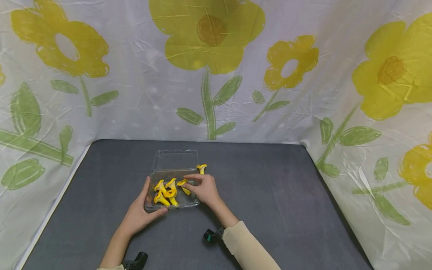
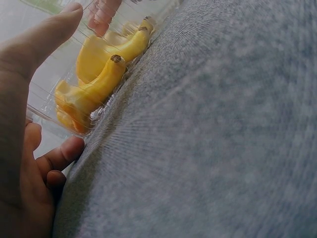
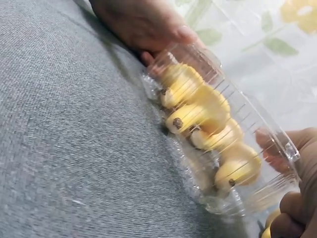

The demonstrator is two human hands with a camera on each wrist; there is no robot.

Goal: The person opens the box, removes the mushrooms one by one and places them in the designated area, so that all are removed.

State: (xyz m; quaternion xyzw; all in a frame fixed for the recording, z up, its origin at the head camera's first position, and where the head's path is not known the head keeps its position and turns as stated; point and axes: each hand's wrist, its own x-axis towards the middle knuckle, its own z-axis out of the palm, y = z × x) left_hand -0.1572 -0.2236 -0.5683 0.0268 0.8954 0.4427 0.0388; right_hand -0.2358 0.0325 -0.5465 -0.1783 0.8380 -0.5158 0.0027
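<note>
A clear plastic clamshell box (image 1: 186,206) lies on the dark table with its lid (image 1: 176,159) folded back behind it. Several yellow chanterelle mushrooms (image 1: 161,198) lie inside, stems toward the front. My left hand (image 1: 137,216) grips the box's front left corner, thumb along the front wall and fingers at the left side; its thumb (image 2: 59,27) shows above the box in the left wrist view. Over the right rim reaches my right hand (image 1: 204,189), its thumb and forefinger pinching the rightmost chanterelle (image 1: 182,182) in the box. The box wall partly blurs these fingertips in the right wrist view.
One more chanterelle (image 1: 201,168) is on the table just outside the box, behind my right hand. The dark tabletop (image 1: 270,202) stretches out to both sides. A white curtain (image 1: 135,112) printed with yellow flowers encloses the table's back and sides.
</note>
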